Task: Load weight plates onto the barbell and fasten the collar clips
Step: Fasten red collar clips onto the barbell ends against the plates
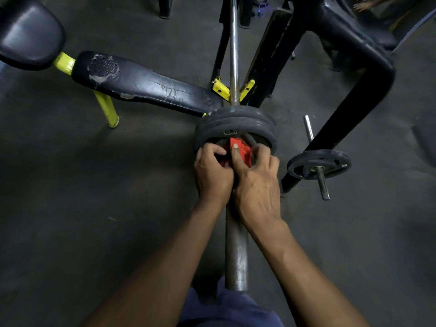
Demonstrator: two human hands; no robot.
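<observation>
The barbell [236,251] runs straight away from me, its thick sleeve end near my body and its thin chrome shaft going up to the rack. Black weight plates [236,125] sit stacked on the sleeve. Against their near face is a red collar clip [241,149] around the sleeve. My left hand [212,173] grips the clip from the left. My right hand [256,182] grips it from the right, thumb pressed on its top. Most of the clip is hidden under my fingers.
A worn black bench [146,83] with yellow legs lies at the left. A black rack frame [358,95] stands at the right, with another plate [318,164] on a short steel peg. The yellow rack cradle [221,89] holds the shaft. Dark floor all around.
</observation>
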